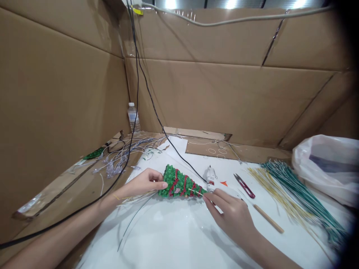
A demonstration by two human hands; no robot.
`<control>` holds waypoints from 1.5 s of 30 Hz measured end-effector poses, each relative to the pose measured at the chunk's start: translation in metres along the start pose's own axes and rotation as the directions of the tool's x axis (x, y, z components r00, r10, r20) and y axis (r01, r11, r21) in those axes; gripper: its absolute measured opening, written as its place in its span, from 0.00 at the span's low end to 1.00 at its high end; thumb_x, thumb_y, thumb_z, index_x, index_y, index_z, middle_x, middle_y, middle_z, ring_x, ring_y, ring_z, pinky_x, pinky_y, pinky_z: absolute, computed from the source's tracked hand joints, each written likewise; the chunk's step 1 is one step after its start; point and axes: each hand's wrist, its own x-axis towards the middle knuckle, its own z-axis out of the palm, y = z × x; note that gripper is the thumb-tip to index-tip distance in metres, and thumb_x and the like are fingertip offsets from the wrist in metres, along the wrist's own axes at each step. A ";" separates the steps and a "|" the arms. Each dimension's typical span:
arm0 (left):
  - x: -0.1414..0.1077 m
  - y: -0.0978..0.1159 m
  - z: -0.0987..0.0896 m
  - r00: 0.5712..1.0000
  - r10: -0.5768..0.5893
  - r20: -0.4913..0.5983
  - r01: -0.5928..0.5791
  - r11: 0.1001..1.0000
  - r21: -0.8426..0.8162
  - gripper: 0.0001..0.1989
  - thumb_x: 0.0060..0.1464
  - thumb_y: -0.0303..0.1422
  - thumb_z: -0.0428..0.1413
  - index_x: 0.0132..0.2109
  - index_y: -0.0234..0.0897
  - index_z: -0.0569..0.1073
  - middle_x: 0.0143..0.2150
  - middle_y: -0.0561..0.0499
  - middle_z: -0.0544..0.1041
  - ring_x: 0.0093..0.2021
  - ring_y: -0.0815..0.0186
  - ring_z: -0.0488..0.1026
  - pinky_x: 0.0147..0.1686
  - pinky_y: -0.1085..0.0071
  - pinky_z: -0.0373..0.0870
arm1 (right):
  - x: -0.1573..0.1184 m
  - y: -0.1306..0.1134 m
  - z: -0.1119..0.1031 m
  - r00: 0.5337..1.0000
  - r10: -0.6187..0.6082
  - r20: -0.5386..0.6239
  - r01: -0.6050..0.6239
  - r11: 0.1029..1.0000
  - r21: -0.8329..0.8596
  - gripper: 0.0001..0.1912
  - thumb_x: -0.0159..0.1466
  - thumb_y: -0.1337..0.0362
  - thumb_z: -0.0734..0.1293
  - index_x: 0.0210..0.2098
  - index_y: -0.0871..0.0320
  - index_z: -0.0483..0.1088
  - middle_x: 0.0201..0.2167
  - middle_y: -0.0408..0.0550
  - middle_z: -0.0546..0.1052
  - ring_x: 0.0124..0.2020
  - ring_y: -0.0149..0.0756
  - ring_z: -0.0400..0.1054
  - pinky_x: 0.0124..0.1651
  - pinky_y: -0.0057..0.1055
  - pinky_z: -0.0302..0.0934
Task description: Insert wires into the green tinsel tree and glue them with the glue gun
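Note:
A green beaded cone shaped like a Christmas tree [179,183], wound with red bands, lies tilted just above the white sheet [157,239]. My left hand [146,183] grips its wide end from the left. My right hand [230,213] pinches a thin pale wire [195,192] between fingertips and thumb, near the tree's narrow tip, and the wire runs along the tree's surface. Just beyond that hand stands a white hot glue gun [211,177], its lower part hidden behind my fingers.
Red-handled thread snips [244,185], a wooden stick [269,218], and bundles of yellow [275,190] and green wires [303,201] lie to the right. A plastic bag [325,168] sits beyond them. Black cables, tangled wires [117,160], a water bottle [132,117] and cardboard walls lie further back.

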 end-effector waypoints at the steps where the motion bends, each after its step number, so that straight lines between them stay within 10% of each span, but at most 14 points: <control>1: 0.000 0.000 0.000 1.000 0.001 0.001 -0.001 1.000 0.004 0.21 0.52 0.46 0.57 0.23 0.33 0.64 0.20 0.58 0.57 0.23 0.74 0.52 0.22 0.75 0.47 | 0.000 0.001 0.001 1.000 0.003 0.004 -0.003 1.000 0.001 0.08 0.65 0.67 0.62 0.32 0.58 0.73 0.23 0.41 0.72 0.21 0.26 0.65 0.25 0.26 0.50; 22: -0.002 0.006 0.004 0.995 0.041 -0.094 -0.019 0.975 0.222 0.24 0.56 0.46 0.51 0.20 0.34 0.59 0.20 0.57 0.51 0.23 0.74 0.49 0.22 0.74 0.45 | 0.003 -0.007 0.009 0.994 -0.113 -0.004 0.108 0.955 -0.278 0.10 0.64 0.70 0.62 0.28 0.58 0.72 0.18 0.40 0.67 0.17 0.26 0.57 0.24 0.31 0.44; 30: -0.003 0.014 0.007 0.998 0.014 0.062 -0.015 1.000 0.014 0.22 0.58 0.49 0.48 0.27 0.35 0.62 0.24 0.57 0.52 0.25 0.73 0.50 0.23 0.74 0.45 | 0.005 -0.003 0.019 0.999 -0.012 0.049 0.020 0.987 -0.162 0.12 0.66 0.67 0.60 0.30 0.57 0.73 0.21 0.41 0.71 0.19 0.25 0.63 0.23 0.29 0.45; 45: 0.000 0.006 0.004 1.000 0.003 0.023 -0.006 0.989 0.146 0.24 0.57 0.51 0.47 0.24 0.36 0.58 0.23 0.57 0.51 0.24 0.72 0.50 0.23 0.73 0.46 | 0.019 -0.004 0.029 0.948 0.229 0.221 -0.270 0.946 0.178 0.05 0.62 0.69 0.60 0.32 0.57 0.66 0.28 0.44 0.74 0.28 0.32 0.69 0.31 0.27 0.57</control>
